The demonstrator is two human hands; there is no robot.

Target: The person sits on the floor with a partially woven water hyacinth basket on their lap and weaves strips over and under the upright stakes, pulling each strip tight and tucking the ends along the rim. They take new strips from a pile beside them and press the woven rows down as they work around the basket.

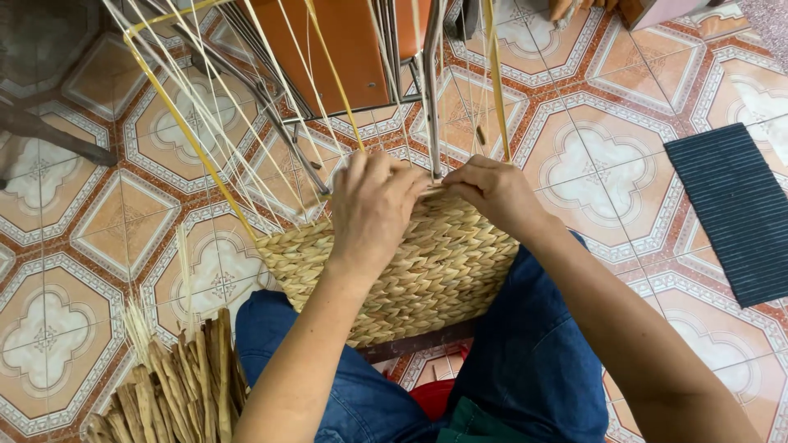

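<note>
Woven straw panel (427,271) lies across the person's lap, its long axis running left to right and its unfinished top edge pointing away from the body, toward the metal chair legs (431,98). Furthest left, a bundle of dried straw strips (176,390) rests on the patterned tiled floor (49,328) beside the left knee. Next come thin pale upright strands (246,123) fanning up and away from the panel's far edge, bounded by a yellow frame rod (185,131). The left hand (373,205) is laid palm-down over the top edge, fingers curled together and pressing on the weave. Just to its right, almost touching it, the right hand (492,193) pinches the rim at the same spot, though exactly which strand it holds I cannot tell. Both hands sit equally near the working edge, which lies directly in front of them. Far right, a dark ribbed mat (735,209) lies on the tiles, well apart
</note>
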